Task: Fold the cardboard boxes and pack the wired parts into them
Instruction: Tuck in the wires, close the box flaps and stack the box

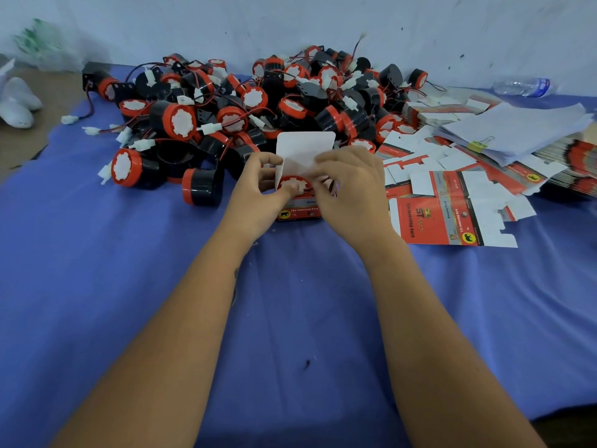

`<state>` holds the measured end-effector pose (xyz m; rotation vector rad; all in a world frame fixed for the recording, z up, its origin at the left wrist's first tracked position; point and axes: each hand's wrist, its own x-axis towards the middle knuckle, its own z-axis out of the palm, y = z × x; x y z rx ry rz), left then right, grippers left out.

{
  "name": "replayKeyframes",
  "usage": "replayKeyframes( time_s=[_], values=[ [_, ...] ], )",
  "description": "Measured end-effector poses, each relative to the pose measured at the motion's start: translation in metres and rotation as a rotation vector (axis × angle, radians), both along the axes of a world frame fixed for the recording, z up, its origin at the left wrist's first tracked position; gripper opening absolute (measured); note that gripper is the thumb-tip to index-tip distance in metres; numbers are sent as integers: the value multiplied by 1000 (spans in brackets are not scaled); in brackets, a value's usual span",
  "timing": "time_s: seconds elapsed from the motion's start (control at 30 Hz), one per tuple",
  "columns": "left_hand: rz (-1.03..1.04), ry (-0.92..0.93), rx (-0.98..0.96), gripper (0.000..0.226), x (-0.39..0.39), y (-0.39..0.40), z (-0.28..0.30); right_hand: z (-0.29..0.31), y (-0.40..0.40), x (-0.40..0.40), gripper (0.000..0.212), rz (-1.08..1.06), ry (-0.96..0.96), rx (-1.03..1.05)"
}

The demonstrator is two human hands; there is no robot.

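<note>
Lid flap (305, 147) sticks straight up behind the part (294, 185) sitting in the box (298, 208). My left hand (258, 192) and right hand (349, 189) both pinch the box's sides, right fingers closest to the flap.

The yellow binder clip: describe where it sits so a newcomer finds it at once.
Start at the blue cloth and go to its far right side, where a thick stack of white paper sheets lies over the flat red box blanks. The yellow binder clip grips that stack's near left edge, the only yellow item among the white sheets.
</note>
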<state>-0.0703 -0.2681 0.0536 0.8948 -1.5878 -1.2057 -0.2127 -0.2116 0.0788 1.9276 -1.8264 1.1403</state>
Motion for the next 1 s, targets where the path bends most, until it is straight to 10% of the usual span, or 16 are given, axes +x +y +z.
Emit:
replayKeyframes(
  time_s=[0.4, 1.0],
  values=[
    [43, 16, -20, 34, -3, 1, 0, -4, -11, 9, 31, -167, -856, 81],
    [123, -46, -117, 20, -7, 0, -6, -14, -10, 2, 10, -63, -580, 72]
  ],
)
